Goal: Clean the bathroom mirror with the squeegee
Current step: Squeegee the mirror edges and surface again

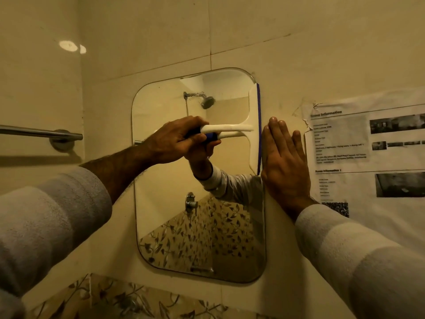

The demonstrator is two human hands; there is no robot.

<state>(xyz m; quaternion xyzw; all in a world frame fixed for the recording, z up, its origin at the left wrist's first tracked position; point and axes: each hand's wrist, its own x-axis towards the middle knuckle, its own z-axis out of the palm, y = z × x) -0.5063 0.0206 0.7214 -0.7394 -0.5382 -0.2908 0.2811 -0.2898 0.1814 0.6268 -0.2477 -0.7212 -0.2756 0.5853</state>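
Observation:
A rounded rectangular mirror [161, 203] hangs on the cream tiled wall. My left hand [174, 141] is shut on the handle of a white squeegee [253, 134], which lies sideways. Its blue rubber blade stands vertical along the mirror's upper right edge. My right hand [285, 166] lies flat and open on the wall just right of the mirror, fingers pointing up, right beside the blade. The mirror reflects my hand and sleeve, a shower head and a tap.
A metal towel bar [41, 133] sticks out from the wall on the left. A printed paper sheet [368, 153] is taped to the wall on the right. Leaf-patterned tiles [115, 298] run below the mirror.

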